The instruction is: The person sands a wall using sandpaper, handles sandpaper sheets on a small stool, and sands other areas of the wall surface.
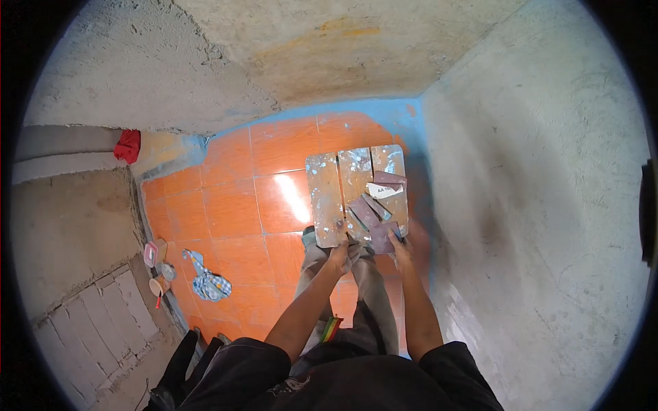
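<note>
In front of my legs stands a small wooden stool (324, 185) with a slatted, paint-spattered top. Brown sandpaper pieces (364, 213) lie on its near right part. Behind them is a folded sandpaper sheet (390, 178) with a printed white back (384, 191). My right hand (401, 251) grips a piece of brown sandpaper (383, 238) by its right side, over the stool's near edge. At the near left edge, my left hand (339, 256) has its fingers closed beside something greyish, too small to make out.
Orange floor tiles (226, 212) reach a blue-painted border (329, 109) and bare cement walls (534, 205). At left lie a checked cloth (212, 286), a pink-lidded container (155, 252) and a tub (160, 285). A red cloth (127, 146) hangs on a ledge.
</note>
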The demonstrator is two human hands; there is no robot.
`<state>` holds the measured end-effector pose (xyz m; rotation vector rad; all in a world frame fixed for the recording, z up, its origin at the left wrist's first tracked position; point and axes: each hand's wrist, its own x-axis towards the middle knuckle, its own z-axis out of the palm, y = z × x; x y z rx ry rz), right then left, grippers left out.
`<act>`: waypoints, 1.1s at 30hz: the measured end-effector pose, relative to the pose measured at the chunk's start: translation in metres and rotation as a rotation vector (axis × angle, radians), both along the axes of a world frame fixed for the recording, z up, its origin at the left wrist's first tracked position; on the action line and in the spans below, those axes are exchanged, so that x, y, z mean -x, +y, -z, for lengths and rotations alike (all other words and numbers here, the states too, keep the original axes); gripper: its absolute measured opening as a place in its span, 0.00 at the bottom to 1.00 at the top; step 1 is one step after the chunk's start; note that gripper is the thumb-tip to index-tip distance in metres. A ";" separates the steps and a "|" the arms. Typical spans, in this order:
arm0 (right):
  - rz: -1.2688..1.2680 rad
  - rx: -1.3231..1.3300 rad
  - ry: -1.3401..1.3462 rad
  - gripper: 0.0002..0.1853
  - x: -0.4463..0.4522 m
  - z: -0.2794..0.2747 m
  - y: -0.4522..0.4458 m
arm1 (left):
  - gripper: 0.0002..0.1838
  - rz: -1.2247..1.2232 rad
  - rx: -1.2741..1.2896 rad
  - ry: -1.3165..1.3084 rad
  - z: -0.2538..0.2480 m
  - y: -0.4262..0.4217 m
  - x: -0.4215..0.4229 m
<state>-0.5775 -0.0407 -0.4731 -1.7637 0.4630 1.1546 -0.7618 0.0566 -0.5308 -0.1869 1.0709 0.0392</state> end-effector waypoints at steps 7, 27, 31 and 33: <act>-0.121 0.035 -0.027 0.30 -0.007 -0.029 0.012 | 0.25 -0.031 -0.027 0.095 -0.016 -0.004 -0.013; -0.804 -0.079 -0.899 0.14 -0.159 -0.399 0.222 | 0.27 0.371 -0.895 -0.049 -0.181 0.186 -0.060; -0.786 -0.201 -1.137 0.14 -0.159 -0.424 0.231 | 0.26 0.255 -1.154 -0.098 -0.224 0.243 -0.110; -0.820 -0.211 -1.292 0.14 -0.171 -0.414 0.242 | 0.25 0.187 -1.250 -0.109 -0.253 0.273 -0.131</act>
